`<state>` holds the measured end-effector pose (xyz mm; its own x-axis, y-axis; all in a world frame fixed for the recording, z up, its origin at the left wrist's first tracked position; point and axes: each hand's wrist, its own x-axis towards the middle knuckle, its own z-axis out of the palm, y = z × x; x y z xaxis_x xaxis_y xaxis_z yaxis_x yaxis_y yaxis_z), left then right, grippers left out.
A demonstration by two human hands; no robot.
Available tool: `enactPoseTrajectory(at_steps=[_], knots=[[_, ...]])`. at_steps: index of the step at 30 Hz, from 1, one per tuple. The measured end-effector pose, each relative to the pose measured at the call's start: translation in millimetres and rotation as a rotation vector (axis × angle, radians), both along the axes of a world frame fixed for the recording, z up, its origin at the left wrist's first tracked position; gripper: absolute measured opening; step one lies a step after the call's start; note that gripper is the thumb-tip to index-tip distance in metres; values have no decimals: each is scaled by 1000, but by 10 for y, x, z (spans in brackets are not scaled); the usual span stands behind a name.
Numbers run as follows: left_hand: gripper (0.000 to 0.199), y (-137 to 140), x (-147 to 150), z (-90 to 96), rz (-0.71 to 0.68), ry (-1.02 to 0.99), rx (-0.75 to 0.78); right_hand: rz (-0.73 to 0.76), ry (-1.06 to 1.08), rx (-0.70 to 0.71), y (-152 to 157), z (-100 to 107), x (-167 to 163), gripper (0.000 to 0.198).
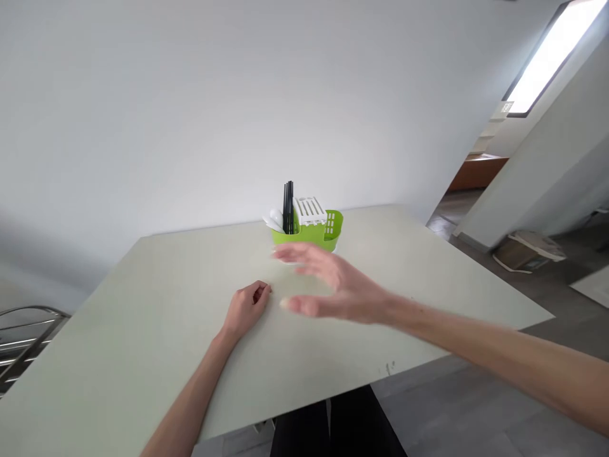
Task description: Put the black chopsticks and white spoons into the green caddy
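My left hand (246, 304) rests on the tabletop with its fingers curled in, and I see nothing in them. Above the table, slightly blurred, my right hand (340, 292) reaches toward the left with thumb and fingers spread apart, holding nothing. Just beyond it stands a green utensil caddy (287, 239), its lower front partly hidden by that hand. Black chopsticks (288, 206) stand upright in the caddy's left part, beside white spoons (275, 219). A white slotted piece (310, 211) sits across the middle. The right part has a green wall with square holes.
The pale table (166, 304) meets a white wall (238, 114) at the back. A metal rack (28, 343) is at the far left. On the floor to the right stands a bin-like container (528, 251), near a doorway.
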<state>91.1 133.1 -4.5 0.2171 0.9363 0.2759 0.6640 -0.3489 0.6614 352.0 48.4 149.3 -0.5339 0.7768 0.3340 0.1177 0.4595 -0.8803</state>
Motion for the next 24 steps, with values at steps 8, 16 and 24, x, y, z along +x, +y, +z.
enactPoseTrajectory(at_steps=[8, 16, 24], knots=[[35, 23, -49, -66, -56, 80, -23, -750, -637, 469, 1046, -740, 561, 64], [34, 2, -42, -72, -53, 84, -48, -634, -1100, 396, 1266, -1432, 627, 65], [33, -47, -76, -50, -47, 92, -49, -702, -1264, 584, 1235, -1575, 706, 61]])
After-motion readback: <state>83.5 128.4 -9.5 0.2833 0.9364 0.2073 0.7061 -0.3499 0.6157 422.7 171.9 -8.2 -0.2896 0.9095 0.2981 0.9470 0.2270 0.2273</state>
